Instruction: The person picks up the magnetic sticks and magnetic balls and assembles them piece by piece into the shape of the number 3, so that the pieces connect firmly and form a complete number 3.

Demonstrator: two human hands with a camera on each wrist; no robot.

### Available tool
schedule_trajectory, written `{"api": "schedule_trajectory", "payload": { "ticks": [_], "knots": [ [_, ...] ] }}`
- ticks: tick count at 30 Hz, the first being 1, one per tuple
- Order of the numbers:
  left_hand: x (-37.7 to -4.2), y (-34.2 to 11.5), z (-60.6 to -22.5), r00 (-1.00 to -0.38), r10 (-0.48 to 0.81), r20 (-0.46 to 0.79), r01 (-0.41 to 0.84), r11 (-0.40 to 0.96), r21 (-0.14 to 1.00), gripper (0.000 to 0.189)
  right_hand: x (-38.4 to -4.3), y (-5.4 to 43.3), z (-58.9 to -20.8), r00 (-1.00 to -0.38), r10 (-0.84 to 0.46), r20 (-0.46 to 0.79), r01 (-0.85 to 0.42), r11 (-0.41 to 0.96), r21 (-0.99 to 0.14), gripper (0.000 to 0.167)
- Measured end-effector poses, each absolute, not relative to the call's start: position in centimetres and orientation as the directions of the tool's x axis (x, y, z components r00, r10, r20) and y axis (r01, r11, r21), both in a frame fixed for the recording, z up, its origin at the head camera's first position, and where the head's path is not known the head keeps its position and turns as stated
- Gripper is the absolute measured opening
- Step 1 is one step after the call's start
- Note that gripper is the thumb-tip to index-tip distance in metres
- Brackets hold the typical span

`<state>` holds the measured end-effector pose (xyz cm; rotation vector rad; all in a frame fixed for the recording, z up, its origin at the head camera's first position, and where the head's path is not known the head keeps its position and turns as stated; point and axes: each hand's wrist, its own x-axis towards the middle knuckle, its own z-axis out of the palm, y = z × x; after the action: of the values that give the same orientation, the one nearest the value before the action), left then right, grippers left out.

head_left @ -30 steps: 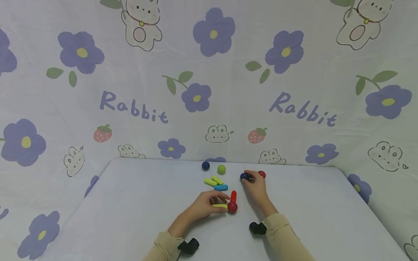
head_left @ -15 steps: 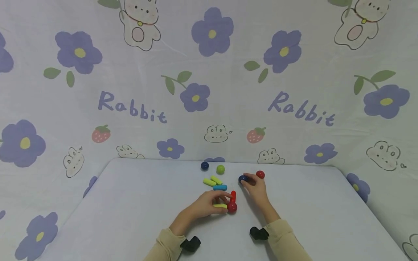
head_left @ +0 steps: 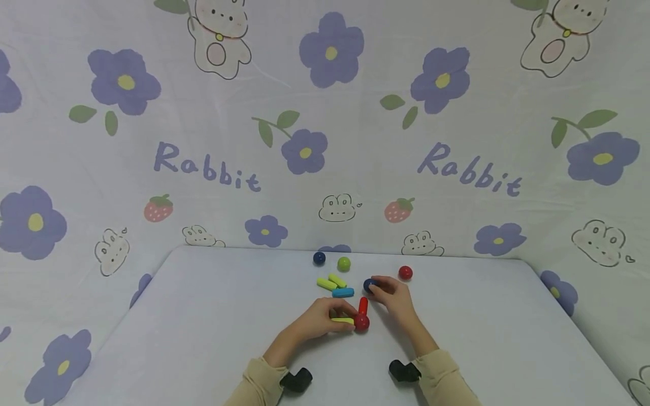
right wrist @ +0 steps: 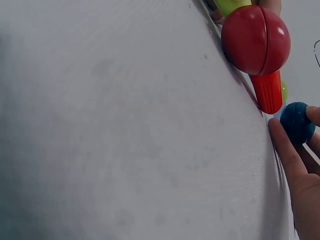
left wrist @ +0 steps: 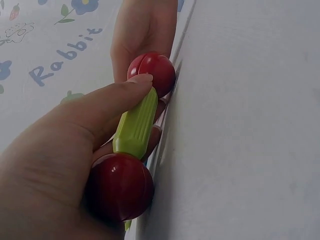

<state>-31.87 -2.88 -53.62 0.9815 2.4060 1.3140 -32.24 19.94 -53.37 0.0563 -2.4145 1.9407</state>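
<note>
My left hand [head_left: 321, 320] grips a yellow-green ribbed rod [left wrist: 135, 125] between thumb and fingers. A red ball [head_left: 361, 322] sits at the rod's far end, and a second red ball [left wrist: 120, 187] shows at the near end in the left wrist view; the hand hides it in the head view. From the far ball a red rod [head_left: 363, 306] sticks out at an angle, away from the person. My right hand [head_left: 400, 301] pinches a dark blue ball [right wrist: 297, 122] between thumb and fingers, just beyond the red rod's free end, with a small gap showing.
Behind the left hand lie two yellow-green rods [head_left: 327, 283] and a blue rod [head_left: 343, 292]. Farther back are a dark blue ball [head_left: 319, 258] and a green ball [head_left: 343, 264]. A loose red ball [head_left: 405, 273] lies beyond the right hand on the white table [head_left: 203, 316].
My right hand has brought the dark blue ball left and nearer, from beside the loose red ball to the red rod's end. The left hand has stayed nearly still.
</note>
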Motion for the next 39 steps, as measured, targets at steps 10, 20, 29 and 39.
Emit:
{"api": "schedule_trajectory", "payload": {
  "ticks": [10, 20, 29, 39],
  "knots": [
    [-31.64, -2.93, -53.26, -0.758, 0.642, 0.116, 0.441, 0.374, 0.816, 0.027, -32.18, 19.72, -53.17, -0.998, -0.041, 0.051, -0.059, 0.222, -0.973, 0.041],
    [-31.54, -2.84, -53.23, -0.775, 0.624, 0.095, 0.406, 0.377, 0.833, 0.026, -32.31, 19.45, -53.27, -0.991, 0.050, 0.126, -0.091, 0.439, -0.894, 0.036],
    [-31.63, -2.78, -53.17, -0.779, 0.621, 0.090, 0.393, 0.372, 0.841, 0.027, -32.17, 19.32, -52.80, -0.994, 0.038, 0.099, -0.074, 0.414, -0.907, 0.035],
    [-31.48, -2.84, -53.02, -0.775, 0.626, 0.094, 0.400, 0.369, 0.839, 0.028, -32.11, 19.61, -53.08, -0.999, 0.013, 0.050, -0.044, 0.281, -0.959, 0.036]
  ]
}}
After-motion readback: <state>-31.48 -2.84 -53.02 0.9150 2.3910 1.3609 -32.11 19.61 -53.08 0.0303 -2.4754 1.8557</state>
